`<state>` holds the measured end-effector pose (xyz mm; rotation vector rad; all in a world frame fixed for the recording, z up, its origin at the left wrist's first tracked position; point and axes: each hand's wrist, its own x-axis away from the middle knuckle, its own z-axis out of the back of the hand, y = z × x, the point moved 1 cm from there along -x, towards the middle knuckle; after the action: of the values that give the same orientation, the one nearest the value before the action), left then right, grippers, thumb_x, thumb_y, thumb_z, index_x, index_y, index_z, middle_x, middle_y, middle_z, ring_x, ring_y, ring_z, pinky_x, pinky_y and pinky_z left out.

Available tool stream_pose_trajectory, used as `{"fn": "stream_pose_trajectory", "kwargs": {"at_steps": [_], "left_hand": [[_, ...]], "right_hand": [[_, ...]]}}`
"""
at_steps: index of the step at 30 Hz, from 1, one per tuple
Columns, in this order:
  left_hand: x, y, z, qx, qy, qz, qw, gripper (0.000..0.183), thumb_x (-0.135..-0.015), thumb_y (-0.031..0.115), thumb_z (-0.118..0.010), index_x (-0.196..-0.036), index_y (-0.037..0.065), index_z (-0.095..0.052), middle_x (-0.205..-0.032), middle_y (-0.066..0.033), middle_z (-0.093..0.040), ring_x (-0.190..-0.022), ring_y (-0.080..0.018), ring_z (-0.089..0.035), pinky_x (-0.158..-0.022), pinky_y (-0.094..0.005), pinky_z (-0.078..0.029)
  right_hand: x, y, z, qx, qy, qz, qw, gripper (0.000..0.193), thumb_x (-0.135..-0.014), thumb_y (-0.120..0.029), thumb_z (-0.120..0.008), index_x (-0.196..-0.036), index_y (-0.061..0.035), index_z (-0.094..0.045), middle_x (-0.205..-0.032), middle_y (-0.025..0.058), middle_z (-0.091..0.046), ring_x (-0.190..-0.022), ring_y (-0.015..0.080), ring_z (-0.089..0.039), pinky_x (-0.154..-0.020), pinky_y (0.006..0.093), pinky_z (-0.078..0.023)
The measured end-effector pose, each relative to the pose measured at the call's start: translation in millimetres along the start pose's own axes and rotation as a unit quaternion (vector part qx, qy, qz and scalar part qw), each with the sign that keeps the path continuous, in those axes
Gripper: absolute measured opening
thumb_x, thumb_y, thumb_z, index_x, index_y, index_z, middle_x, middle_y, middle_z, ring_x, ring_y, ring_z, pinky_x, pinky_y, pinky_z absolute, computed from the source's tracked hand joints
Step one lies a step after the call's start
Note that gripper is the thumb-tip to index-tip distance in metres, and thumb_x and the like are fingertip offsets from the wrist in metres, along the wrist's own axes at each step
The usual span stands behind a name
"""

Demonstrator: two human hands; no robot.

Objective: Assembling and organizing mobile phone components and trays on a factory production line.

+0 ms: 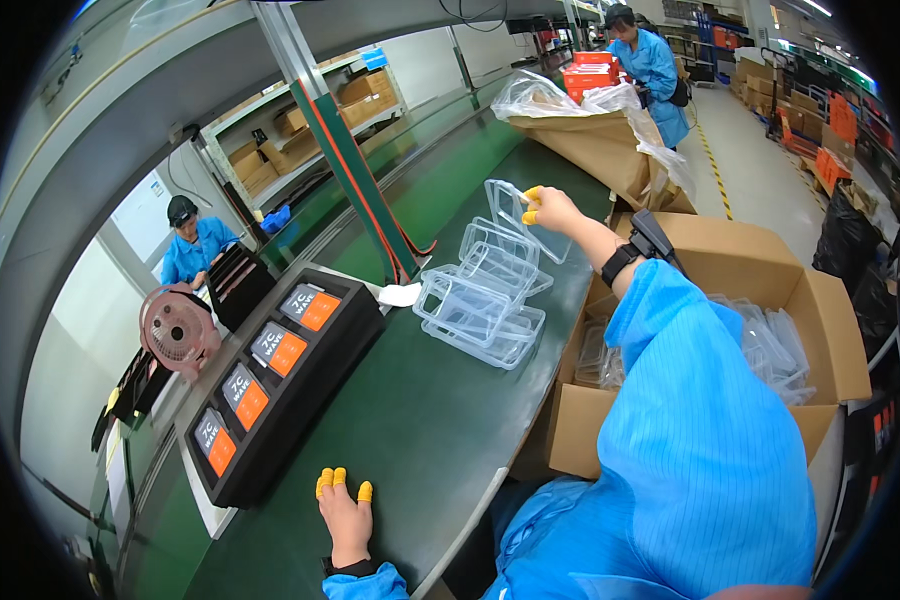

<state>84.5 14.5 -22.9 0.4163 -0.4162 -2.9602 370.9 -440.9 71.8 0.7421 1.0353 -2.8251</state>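
Observation:
My left hand (348,520), with yellow finger cots on its fingertips, rests on the green work surface (410,425) with its fingers apart, holding nothing. Stretched far forward, my right hand (555,210) pinches the upper part of a clear plastic case (548,240), which stands tilted. Several more clear plastic cases (470,308) lie in a loose, overlapping pile just nearer to me. Left of the pile sits a long black tray (320,410), its compartments holding several flat grey-and-orange packages (245,395).
An open cardboard box (580,425) at my right contains many clear cases (770,345). A brown, plastic-lined carton (590,150) stands beyond my right hand. A green post (345,170) rises behind the tray, near a pink fan (178,330). Two people in blue work nearby.

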Motion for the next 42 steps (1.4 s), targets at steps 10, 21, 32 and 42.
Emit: {"fn": "stream_pose_trajectory", "kwargs": {"at_steps": [10,21,32,42], "left_hand": [[0,0,-2,0.002,0.011,-0.008,1.000,0.045,-0.075,0.019,-0.058,-0.111,-0.004,-0.045,-0.117,-0.0202,-0.040,-0.113,-0.0350,-0.032,-0.094,-0.0407,-0.027],[1,-3,-1,-0.011,0.013,-0.011,1.000,0.045,-0.075,0.020,-0.058,-0.111,-0.004,-0.045,-0.117,-0.0202,-0.040,-0.112,-0.0352,-0.033,-0.094,-0.0407,-0.028],[3,-2,-1,0.000,0.021,-0.016,1.000,0.044,-0.075,0.018,-0.058,-0.110,-0.004,-0.045,-0.116,-0.0203,-0.040,-0.112,-0.0353,-0.034,-0.093,-0.0403,-0.028],[2,1,2,-0.007,0.009,-0.007,1.000,0.044,-0.075,0.020,-0.059,-0.110,-0.005,-0.045,-0.116,-0.0195,-0.040,-0.112,-0.0346,-0.034,-0.093,-0.0401,-0.029]], "right_hand": [[11,-44,22,0.139,-0.001,0.020,0.990,0.035,-0.063,-0.019,-0.064,-0.097,-0.0115,-0.059,-0.090,0.0118,-0.060,-0.084,0.0273,-0.057,-0.073,0.0364,-0.045],[39,-76,-12,0.173,0.084,0.251,0.949,0.028,-0.063,-0.012,-0.064,-0.091,-0.0127,-0.061,-0.084,0.0082,-0.053,-0.079,0.0249,-0.054,-0.065,0.0342,-0.046],[15,-35,-45,0.173,0.039,-0.001,0.984,0.038,-0.072,-0.039,-0.058,-0.096,-0.0098,-0.060,-0.096,0.0136,-0.056,-0.084,0.0282,-0.056,-0.071,0.0370,-0.046],[18,19,-42,0.259,-0.111,-0.177,0.943,0.033,-0.076,-0.035,-0.051,-0.098,-0.0126,-0.059,-0.096,0.0089,-0.060,-0.089,0.0255,-0.057,-0.075,0.0356,-0.045]]}}
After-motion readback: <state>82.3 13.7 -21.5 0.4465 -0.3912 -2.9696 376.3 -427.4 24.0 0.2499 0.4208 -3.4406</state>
